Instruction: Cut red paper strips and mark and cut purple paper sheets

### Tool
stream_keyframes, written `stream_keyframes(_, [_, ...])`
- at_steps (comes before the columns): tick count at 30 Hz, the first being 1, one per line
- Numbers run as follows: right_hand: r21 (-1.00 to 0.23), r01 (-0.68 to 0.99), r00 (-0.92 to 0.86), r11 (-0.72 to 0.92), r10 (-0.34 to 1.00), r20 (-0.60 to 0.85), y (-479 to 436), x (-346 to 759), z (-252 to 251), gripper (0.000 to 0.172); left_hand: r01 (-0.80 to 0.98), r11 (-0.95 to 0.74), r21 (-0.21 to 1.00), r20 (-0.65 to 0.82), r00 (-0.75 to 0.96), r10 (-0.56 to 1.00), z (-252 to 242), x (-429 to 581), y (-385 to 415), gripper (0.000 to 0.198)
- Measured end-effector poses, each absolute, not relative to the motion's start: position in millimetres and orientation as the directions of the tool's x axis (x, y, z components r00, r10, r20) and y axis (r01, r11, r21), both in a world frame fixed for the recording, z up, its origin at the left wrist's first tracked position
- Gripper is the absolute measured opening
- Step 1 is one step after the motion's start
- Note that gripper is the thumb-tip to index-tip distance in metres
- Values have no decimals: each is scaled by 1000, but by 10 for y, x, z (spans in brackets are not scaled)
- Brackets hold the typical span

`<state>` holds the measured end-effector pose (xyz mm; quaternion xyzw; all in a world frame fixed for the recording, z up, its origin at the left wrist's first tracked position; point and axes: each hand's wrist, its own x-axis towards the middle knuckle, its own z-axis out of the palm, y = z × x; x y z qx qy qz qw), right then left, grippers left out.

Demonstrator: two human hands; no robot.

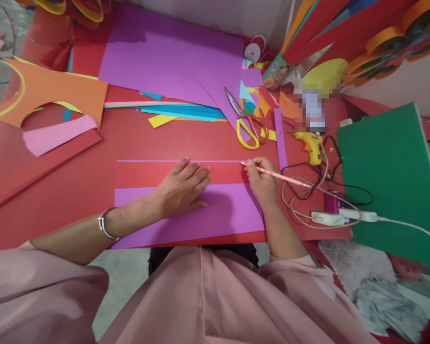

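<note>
In front of me a sheet of purple paper (232,205) lies on the red table, with a red paper strip (139,173) across its far part. A thin purple line of the sheet shows beyond the strip's far edge. My left hand (184,186) lies flat over the strip and the sheet, its fingers spread. My right hand (262,180) grips a pink pencil (279,176) between thumb and fingers. The pencil's tip touches down near the right end of the strip's far edge.
Scissors (241,114) with yellow and orange handles lie beyond my right hand. A yellow glue gun (310,145), tangled cords and a green board (387,181) are at the right. Large purple paper (172,52) lies at the back, cut orange paper (71,91) and pink strips (60,134) at the left.
</note>
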<state>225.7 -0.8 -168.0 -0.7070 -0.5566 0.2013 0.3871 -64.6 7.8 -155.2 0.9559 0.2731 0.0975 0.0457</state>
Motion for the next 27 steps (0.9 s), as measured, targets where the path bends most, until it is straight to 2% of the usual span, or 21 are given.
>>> stream_keyframes(6, [-782,618,304,-80,941,145,-16,2272,-1707,36,505,-857,106,180,837,516,-1549,-646,78,63])
stream_keyframes(23, [-785,613,306,-89,943,132,-8,2267,-1705,36,518,-839,165,136,831,539,-1533,-645,79,58])
stream_keyframes(27, [-831,546,322,-106,942,91,-30,2282,-1678,35,517,-839,169,145,829,540,-1531,-643,78,58])
